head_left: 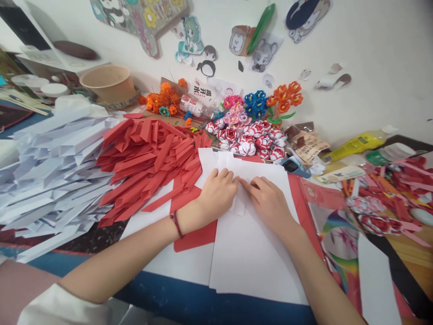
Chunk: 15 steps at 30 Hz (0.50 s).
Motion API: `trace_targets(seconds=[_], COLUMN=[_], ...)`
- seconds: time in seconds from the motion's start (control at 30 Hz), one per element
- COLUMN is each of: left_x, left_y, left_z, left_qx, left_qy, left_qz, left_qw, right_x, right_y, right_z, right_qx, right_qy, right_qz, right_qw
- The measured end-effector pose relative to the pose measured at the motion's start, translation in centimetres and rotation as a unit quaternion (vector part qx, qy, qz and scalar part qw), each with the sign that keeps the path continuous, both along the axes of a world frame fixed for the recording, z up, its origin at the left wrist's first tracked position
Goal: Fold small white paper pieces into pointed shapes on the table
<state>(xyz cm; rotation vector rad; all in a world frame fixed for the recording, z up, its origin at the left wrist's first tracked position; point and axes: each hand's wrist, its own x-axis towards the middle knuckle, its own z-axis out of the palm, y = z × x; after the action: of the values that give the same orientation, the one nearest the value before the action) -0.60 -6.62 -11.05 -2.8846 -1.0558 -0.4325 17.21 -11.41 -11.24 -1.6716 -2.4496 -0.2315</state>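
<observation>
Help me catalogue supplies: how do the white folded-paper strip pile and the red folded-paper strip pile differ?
The white pile covers more of the picture than the red pile. The white pile reaches the picture's left edge; the red pile lies nearer the left hand. Both are loosely heaped.

Cartoon cut-outs cling to the pale wall (382, 54), among them a penguin (207, 68), a grey mouse-like figure (264, 56) and, higher up, a long green shape (261, 29). Below, at the left, a round tan tub (111, 92) stands near a white-lidded jar (55, 91). Along the back, orange flowers (165, 97) sit beside a clear bottle (192, 106) with a red-and-white label, lying on its side; then come pink flowers (235, 116), blue flowers (256, 104) and a taller orange bunch (287, 95), with red-and-white blooms (262, 143) crowded in front. Farther right, a yellow bottle (358, 145) with a white cap lies at a slant near a loose heap of red and pink strips (402, 180).
</observation>
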Motion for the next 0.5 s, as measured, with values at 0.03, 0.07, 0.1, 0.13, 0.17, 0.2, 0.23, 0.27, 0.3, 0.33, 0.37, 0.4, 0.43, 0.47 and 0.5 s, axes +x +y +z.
trace_targets(seconds=[0.03, 0.07, 0.1, 0.13, 0.17, 0.2, 0.23, 0.27, 0.3, 0.33, 0.37, 0.4, 0.43, 0.47, 0.5], left_x=[0.0, 0.1, 0.1, 0.1, 0.1, 0.1, 0.0, 0.0, -0.1, -0.2, -0.3, -0.4, -0.4, -0.5, -0.5], left_y=[-0.1, -0.2, -0.2, -0.3, -0.3, -0.4, -0.4, -0.5, -0.6, -0.6, -0.7, -0.8, -0.8, -0.9, -0.9], left_z=[0.1, 0.1, 0.2, 0.3, 0.4, 0.5, 0.6, 0.7, 0.8, 0.9, 0.9, 1.0, 1.1, 1.1, 1.2], left_qx=[0.0, -0.001, -0.003, -0.006, -0.011, -0.017, -0.024, -0.03, -0.034, -0.036, -0.037, -0.036, -0.037, -0.038, -0.04], left_qy=[0.005, 0.011, 0.017, 0.023, 0.028, 0.033, 0.037, 0.042, 0.046, 0.049, 0.052, 0.053, 0.054, 0.055, 0.054], left_qz=[0.003, 0.005, 0.005, 0.005, 0.005, 0.006, 0.007, 0.007, 0.008, 0.01, 0.012, 0.014, 0.016, 0.018, 0.019], left_qw=[1.0, 1.0, 1.0, 1.0, 1.0, 0.999, 0.999, 0.999, 0.998, 0.998, 0.998, 0.998, 0.998, 0.998, 0.998], right_x=[0.0, 0.0, 0.0, 0.0, 0.0, 0.0, 0.0, -0.1, -0.1, -0.2, -0.2, -0.2, -0.2, -0.3, -0.3], right_y=[0.0, 0.0, 0.0, 0.0, 0.0, 0.0, 0.0, 0.0, -0.1, -0.1, -0.1, -0.2, -0.2, -0.2, -0.2], right_z=[0.0, 0.0, -0.1, -0.1, -0.1, -0.1, -0.1, -0.1, -0.1, -0.1, -0.1, 0.0, 0.0, 0.0, 0.0], right_qx=[-0.001, -0.001, 0.0, 0.001, 0.003, 0.006, 0.009, 0.011, 0.013, 0.014, 0.014, 0.013, 0.013, 0.012, 0.012], right_qy=[-0.007, -0.014, -0.02, -0.026, -0.032, -0.036, -0.039, -0.041, -0.042, -0.043, -0.044, -0.047, -0.05, -0.054, -0.055], right_qz=[0.0, -0.002, -0.003, -0.004, -0.006, -0.008, -0.008, -0.008, -0.007, -0.006, -0.005, -0.004, -0.006, -0.008, -0.009], right_qw=[1.0, 1.0, 1.0, 1.0, 0.999, 0.999, 0.999, 0.999, 0.999, 0.999, 0.999, 0.999, 0.999, 0.998, 0.998])
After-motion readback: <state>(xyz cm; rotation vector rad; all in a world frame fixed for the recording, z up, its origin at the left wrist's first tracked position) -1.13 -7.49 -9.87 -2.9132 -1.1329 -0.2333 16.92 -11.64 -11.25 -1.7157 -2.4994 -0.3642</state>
